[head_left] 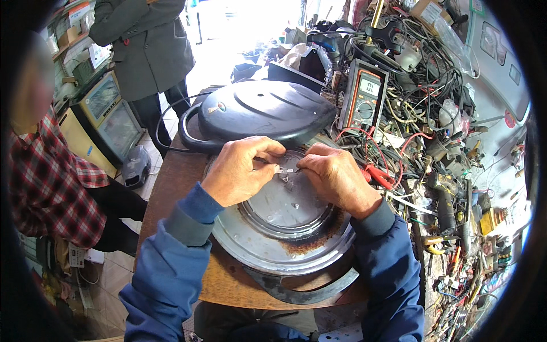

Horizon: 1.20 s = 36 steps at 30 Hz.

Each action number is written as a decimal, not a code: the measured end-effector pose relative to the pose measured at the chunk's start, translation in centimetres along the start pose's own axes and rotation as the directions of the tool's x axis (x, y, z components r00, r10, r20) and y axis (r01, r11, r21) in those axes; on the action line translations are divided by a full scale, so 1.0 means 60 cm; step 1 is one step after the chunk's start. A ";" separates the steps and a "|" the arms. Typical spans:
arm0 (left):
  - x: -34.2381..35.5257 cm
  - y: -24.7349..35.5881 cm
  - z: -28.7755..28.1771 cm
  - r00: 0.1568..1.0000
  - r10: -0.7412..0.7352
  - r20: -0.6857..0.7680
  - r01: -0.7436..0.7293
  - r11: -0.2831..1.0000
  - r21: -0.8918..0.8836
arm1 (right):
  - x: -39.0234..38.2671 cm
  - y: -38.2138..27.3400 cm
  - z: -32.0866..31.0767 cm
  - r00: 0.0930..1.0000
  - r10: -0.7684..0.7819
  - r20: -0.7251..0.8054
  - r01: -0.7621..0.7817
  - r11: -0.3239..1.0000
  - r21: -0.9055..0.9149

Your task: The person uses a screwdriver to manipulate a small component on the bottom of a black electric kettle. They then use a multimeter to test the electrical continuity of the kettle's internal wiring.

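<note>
A round metal pan-like plate (273,212) with raised rings and a brown, burnt-looking band lies before me on the wooden table. Above its middle, my left hand (244,170) is closed in a pinch on a small silvery metal strip (284,170) with holes. Just to the right, my right hand (339,175) pinches close to the strip's other end; what is between its fingertips is too small to make out. A dark curved handle (310,293) sticks out at the plate's near side. Behind my hands rests a black domed cover (259,111) with its own handle and a cord.
A multimeter (363,97) stands behind on the right, with red test leads and a red clip (380,176) near my right hand. Tangled cables, tools and a drill (443,199) crowd the right side. Two people stand at the left, one in a checked shirt (62,182).
</note>
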<state>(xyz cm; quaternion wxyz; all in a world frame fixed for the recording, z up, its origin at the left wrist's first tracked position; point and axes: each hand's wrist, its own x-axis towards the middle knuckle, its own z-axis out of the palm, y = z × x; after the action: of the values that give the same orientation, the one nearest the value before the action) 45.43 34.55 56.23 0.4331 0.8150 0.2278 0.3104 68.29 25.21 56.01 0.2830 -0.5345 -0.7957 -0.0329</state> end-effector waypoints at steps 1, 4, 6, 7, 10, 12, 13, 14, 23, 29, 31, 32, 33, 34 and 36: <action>0.000 -0.003 0.001 0.998 0.032 -0.046 -0.031 0.999 0.033 | -0.001 0.003 -0.001 0.999 0.037 0.023 -0.036 0.998 -0.042; 0.000 -0.011 0.002 0.998 0.056 -0.020 -0.053 0.988 0.143 | -0.002 0.002 0.001 0.998 0.067 -0.009 -0.067 0.998 -0.007; -0.002 -0.006 0.002 0.996 0.081 -0.026 -0.073 0.973 0.220 | -0.001 0.002 0.003 0.996 0.086 -0.004 -0.086 0.996 -0.007; -0.003 -0.004 0.003 0.995 0.094 -0.029 -0.083 0.963 0.258 | -0.001 0.002 0.004 0.996 0.095 -0.002 -0.095 0.995 -0.007; -0.003 -0.006 0.003 0.996 0.086 -0.039 -0.067 0.932 0.355 | -0.001 0.001 0.005 0.990 0.139 -0.028 -0.137 0.989 0.053; -0.004 -0.010 0.003 0.996 0.085 -0.042 -0.063 0.928 0.366 | 0.000 0.002 0.006 0.993 0.113 -0.023 -0.112 0.992 0.053; -0.005 -0.011 0.003 0.996 0.084 -0.044 -0.062 0.926 0.372 | 0.001 0.002 0.007 0.995 0.100 -0.021 -0.099 0.994 0.053; -0.005 -0.009 0.003 0.996 0.076 -0.046 -0.054 0.926 0.375 | 0.001 0.001 0.005 0.994 0.104 -0.018 -0.103 0.993 0.056; -0.003 -0.015 0.003 0.991 0.127 -0.032 -0.105 0.917 0.386 | 0.000 0.001 0.002 0.996 0.087 -0.014 -0.086 0.995 0.047; -0.003 -0.015 0.003 0.993 0.113 -0.025 -0.095 0.919 0.383 | 0.002 -0.002 0.001 0.996 0.084 0.028 -0.085 0.996 0.020; -0.004 -0.015 0.002 0.994 0.107 -0.025 -0.089 0.919 0.384 | 0.002 -0.002 0.002 0.996 0.084 0.032 -0.085 0.996 0.021; -0.004 -0.014 0.002 0.995 0.102 -0.022 -0.086 0.918 0.387 | 0.002 -0.002 0.003 0.996 0.086 0.028 -0.087 0.996 0.024; -0.004 -0.013 0.002 0.995 0.097 -0.019 -0.082 0.917 0.389 | 0.002 -0.002 0.003 0.996 0.088 0.025 -0.088 0.996 0.028; -0.004 -0.013 0.002 0.996 0.092 -0.016 -0.078 0.917 0.392 | 0.002 -0.002 0.004 0.996 0.089 0.022 -0.089 0.995 0.032; -0.004 -0.013 0.002 0.995 0.095 -0.014 -0.081 0.914 0.396 | 0.002 -0.003 0.001 0.994 0.101 0.040 -0.103 0.994 0.035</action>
<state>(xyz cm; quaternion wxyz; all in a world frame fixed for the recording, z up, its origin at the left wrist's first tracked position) 45.29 34.75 55.45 0.2415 0.8899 0.2559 0.2904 68.08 25.28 56.06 0.2790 -0.5697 -0.7730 0.0064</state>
